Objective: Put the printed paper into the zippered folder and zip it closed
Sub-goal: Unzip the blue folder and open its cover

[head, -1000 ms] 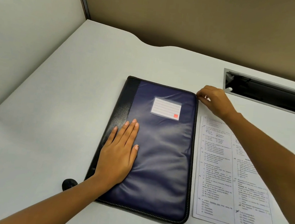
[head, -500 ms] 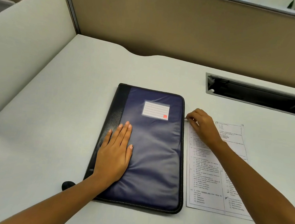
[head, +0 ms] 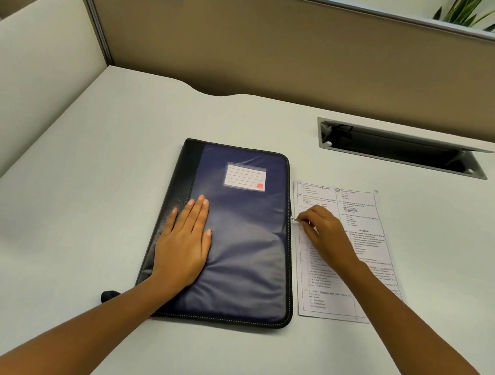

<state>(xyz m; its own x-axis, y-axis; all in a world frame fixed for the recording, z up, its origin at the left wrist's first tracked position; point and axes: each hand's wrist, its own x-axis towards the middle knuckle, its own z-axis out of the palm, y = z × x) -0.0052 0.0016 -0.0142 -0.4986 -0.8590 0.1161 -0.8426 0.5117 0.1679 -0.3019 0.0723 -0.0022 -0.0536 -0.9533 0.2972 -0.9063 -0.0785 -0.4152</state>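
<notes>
Head: printed paper [head: 358, 206] lies beside zippered folder [head: 242, 248] (right hand [head: 326, 231] pinches zipper [head: 294, 219]).

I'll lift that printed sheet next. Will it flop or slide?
The printed paper looks like one thin flat sheet, so probably floppy and light. On the smooth desk it may slide rather than lift. Its far corner seems slightly curled, easing a pinch.

The zippered folder [head: 242, 248] lies flat on the counter [head: 84, 199] with its cover down. The cover is padded navy cloth with a black spine strip [head: 186, 180] along the left edge and a clear label pocket [head: 245, 177] near the top. Its small metal zipper pull [head: 294, 219] sticks out partway down the right edge. The printed paper [head: 361, 206] lies face up just right of the folder, slightly skewed.
</notes>
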